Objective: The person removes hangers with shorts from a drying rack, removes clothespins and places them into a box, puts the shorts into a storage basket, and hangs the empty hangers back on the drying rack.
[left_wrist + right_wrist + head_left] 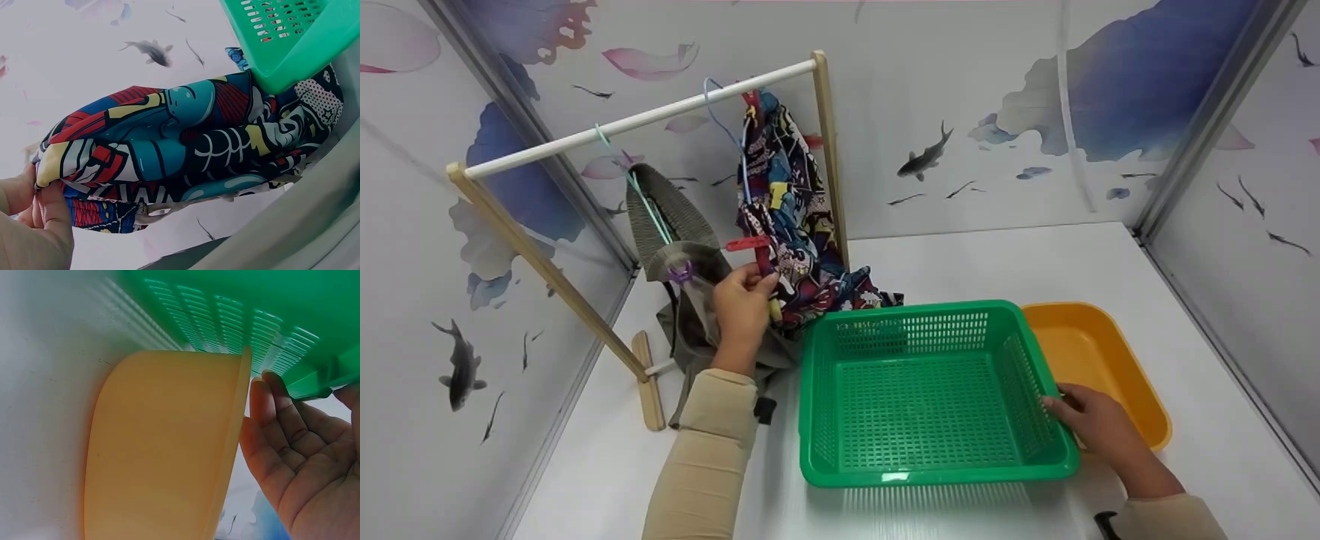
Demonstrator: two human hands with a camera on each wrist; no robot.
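Note:
My left hand (741, 311) pinches the edge of a multicoloured patterned garment (795, 202) between thumb and fingers, just below a red clip (748, 243). The garment hangs from a blue hanger (723, 124), its lower end bunched behind a green plastic basket (915, 475). In the left wrist view the thumb and fingers meet on a fold of the cloth (163, 160). At the basket's right side my right hand (1099, 426) grips the rim, thumb on top and fingers below. The right wrist view shows those fingers (292, 430) beside an orange-yellow tray (163, 439).
A drying rack with a white bar (645, 116) and wooden legs stands at the left. On it a grey-brown garment (701, 300) hangs from a pale green hanger (649, 202). The yellow tray's far part lies right of the basket. Printed wall panels (945, 82) enclose the white table (1080, 262).

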